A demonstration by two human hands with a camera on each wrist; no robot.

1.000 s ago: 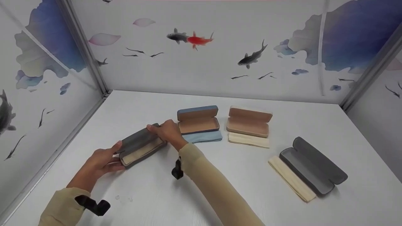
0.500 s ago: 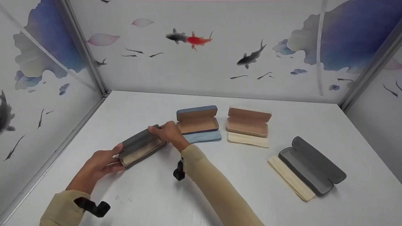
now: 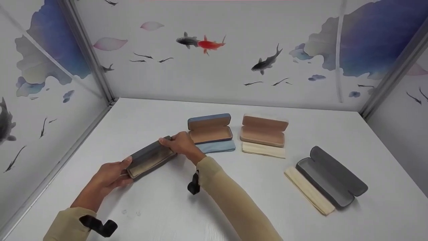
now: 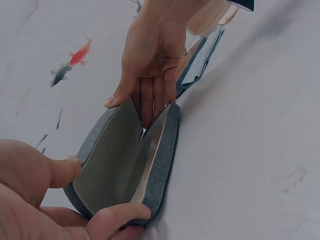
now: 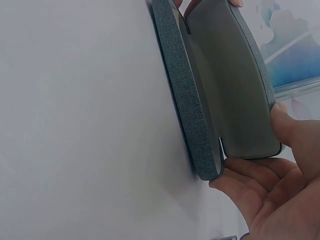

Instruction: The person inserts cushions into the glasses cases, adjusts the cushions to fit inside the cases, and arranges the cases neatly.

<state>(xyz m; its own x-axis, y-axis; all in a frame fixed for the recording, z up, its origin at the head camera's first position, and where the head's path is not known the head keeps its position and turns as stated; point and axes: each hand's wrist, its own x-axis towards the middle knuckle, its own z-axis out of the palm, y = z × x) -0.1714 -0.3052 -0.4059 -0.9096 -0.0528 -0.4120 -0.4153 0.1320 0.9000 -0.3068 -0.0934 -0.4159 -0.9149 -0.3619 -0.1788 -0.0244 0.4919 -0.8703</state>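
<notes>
A dark grey glasses case [image 3: 148, 154] is held at its two ends by both hands, its lid partly lowered. A strip of cream cloth [image 3: 145, 168] shows inside the bottom half. My left hand [image 3: 110, 174] grips the near left end, thumb on the lid's edge and fingers around the base, as the left wrist view shows. At the far right end my right hand [image 3: 182, 144] holds the case, thumb on the lid [image 5: 240, 95] and fingers at the hinge end. In the left wrist view the case's grey lining [image 4: 117, 155] is visible between lid and base.
Behind the right hand stand an open blue case [image 3: 210, 134] with a blue cloth [image 3: 217, 146] and an open pinkish case [image 3: 263, 135] with a cream cloth [image 3: 263, 149]. An open grey case [image 3: 329, 182] lies at right beside another cream cloth [image 3: 309, 190]. Printed panels enclose the white table [image 3: 174, 214].
The held case's lid has come down toward its base, so less of the cloth inside shows. Both hands keep their hold on the ends; the other cases stay put.
</notes>
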